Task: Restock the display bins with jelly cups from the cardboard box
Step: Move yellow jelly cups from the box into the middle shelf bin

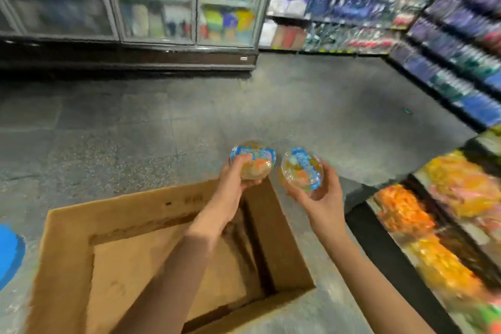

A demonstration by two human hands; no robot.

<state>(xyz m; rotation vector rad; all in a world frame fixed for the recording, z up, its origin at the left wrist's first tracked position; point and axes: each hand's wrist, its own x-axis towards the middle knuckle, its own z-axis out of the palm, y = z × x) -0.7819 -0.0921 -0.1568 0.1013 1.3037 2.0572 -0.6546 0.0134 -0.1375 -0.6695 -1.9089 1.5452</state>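
While its fingers curl round a clear, rounded plastic jelly cup [253, 161] with a blue label, the left hand [233, 180] holds it above the far corner of the cardboard box [67, 252]. Just beside it, the right hand [324, 198] cradles a second cup [302, 168] from below. Blurred orange and yellow goods fill the display bins [423, 225] at right, over speckled grey floor [135, 130].

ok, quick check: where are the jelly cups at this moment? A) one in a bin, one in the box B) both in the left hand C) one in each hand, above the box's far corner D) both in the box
C: the left hand grips one jelly cup and the right hand holds the other cup, both raised over the far corner of the cardboard box.
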